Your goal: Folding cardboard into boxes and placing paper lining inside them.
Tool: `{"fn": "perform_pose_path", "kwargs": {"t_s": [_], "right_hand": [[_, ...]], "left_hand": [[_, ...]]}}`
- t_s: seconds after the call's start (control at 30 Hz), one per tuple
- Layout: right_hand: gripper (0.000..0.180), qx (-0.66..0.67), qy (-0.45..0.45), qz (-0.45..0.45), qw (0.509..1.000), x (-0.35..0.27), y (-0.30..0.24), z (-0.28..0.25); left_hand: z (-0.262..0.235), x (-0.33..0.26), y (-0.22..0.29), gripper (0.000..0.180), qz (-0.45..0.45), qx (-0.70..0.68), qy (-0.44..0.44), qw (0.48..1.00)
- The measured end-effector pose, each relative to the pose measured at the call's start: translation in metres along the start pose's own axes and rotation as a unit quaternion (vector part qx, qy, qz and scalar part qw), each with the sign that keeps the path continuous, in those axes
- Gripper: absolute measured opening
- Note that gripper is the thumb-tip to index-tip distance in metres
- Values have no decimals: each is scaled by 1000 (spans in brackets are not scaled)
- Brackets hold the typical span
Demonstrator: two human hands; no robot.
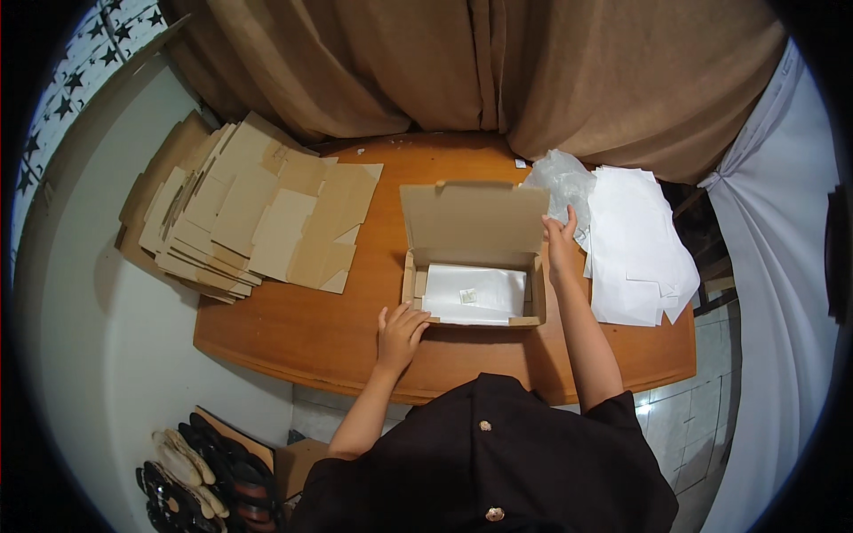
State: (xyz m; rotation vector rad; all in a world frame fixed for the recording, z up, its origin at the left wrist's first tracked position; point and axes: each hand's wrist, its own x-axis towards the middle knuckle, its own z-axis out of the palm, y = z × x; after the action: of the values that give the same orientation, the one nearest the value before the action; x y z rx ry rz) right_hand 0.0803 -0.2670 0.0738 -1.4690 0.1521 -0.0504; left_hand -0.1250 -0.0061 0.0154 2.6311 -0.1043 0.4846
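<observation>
An open cardboard mailer box (410,289) stands in the middle of the wooden table, its lid (471,218) raised at the back. Inside lies a flat white paper-wrapped bundle (489,293) with a small pale sticker (468,296) on it. My left hand (402,338) rests at the box's front left corner, fingers apart and fingertips against the cardboard. Beside the lid's right edge is my right hand (560,242), its fingers apart and one pointing up. Its fingertips touch or nearly touch the lid edge; I cannot tell which.
Flattened cardboard boxes (258,209) are piled at the left, by the wall. Crumpled clear plastic (564,182) sits behind my right hand, next to a stack of white paper sheets (635,244). A brown curtain (400,71) hangs behind the table. Several shoes (209,471) are at lower left.
</observation>
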Motion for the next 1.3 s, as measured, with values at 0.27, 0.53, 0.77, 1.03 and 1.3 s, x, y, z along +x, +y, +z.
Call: {"fn": "perform_pose_path", "kwargs": {"t_s": [0.27, 0.53, 0.77, 1.03, 1.3], "right_hand": [[79, -111, -65, -147, 981, -65, 11, -15], [116, -152, -29, -114, 981, -117, 34, -17], [99, -367, 9, -151, 918, -130, 47, -30], [87, -350, -20, -191, 917, -148, 79, -48], [79, -334, -79, -223, 912, -153, 87, -62]], "left_hand": [[21, -11, 0, 55, -49, -168, 113, 978], [14, 17, 3, 104, -78, -270, 234, 931], [11, 19, 16, 114, -65, -276, 133, 950], [14, -2, 12, 81, -59, -20, 63, 996], [18, -13, -5, 76, -52, 8, 53, 997]]}}
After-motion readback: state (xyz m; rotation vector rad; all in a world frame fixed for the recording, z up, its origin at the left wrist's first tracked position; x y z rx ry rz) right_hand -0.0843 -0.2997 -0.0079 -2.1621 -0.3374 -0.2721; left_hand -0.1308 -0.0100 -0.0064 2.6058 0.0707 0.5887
